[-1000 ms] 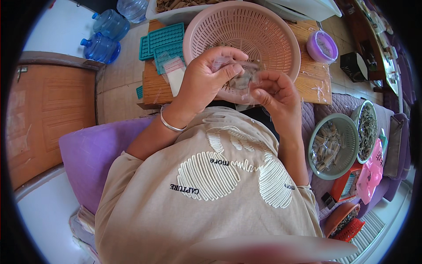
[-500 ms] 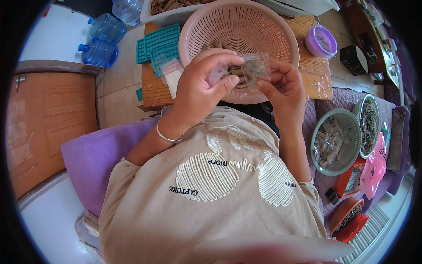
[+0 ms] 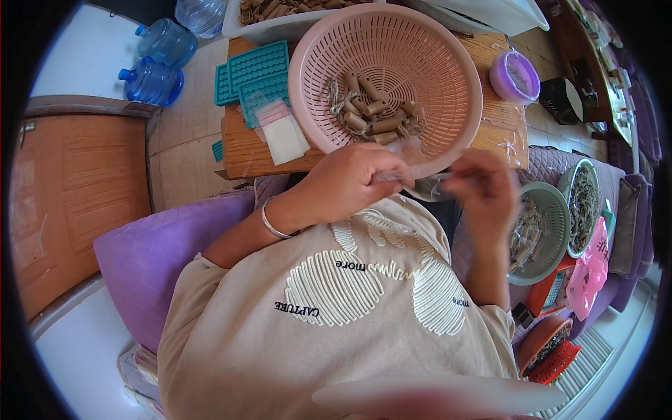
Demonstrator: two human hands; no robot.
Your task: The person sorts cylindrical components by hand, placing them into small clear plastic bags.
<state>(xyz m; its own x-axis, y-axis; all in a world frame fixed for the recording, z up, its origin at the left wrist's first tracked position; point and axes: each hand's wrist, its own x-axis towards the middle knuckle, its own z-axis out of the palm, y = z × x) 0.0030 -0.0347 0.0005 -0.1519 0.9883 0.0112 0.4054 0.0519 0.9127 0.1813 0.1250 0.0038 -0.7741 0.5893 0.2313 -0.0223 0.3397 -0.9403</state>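
Observation:
My left hand [image 3: 360, 173] is closed on a small clear plastic bag [image 3: 409, 148] at the near rim of the pink basket [image 3: 448, 77]. Most of the bag is hidden by my fingers, so its contents cannot be made out. Just right of it, my right hand [image 3: 484, 183] is smeared by motion, and what its fingers do is unclear. Inside the basket lie several short brown tubes [image 3: 383, 126] with holes near their ends, along with pale twisted strings [image 3: 336, 94].
Left of the basket, flat clear bags [image 3: 283, 140] lie beside teal ridged trays [image 3: 262, 73] on the wooden table [image 3: 241, 143]. A purple tub [image 3: 514, 77] stands right. On the quilted seat, a green basket [image 3: 560, 217] holds bagged tubes. Behind is a white bin [image 3: 269, 29] of brown pieces.
Both hands have come down toward me from over the basket, the right one also moving right. The bag has gone lower with the left hand, and the tubes in the basket now show.

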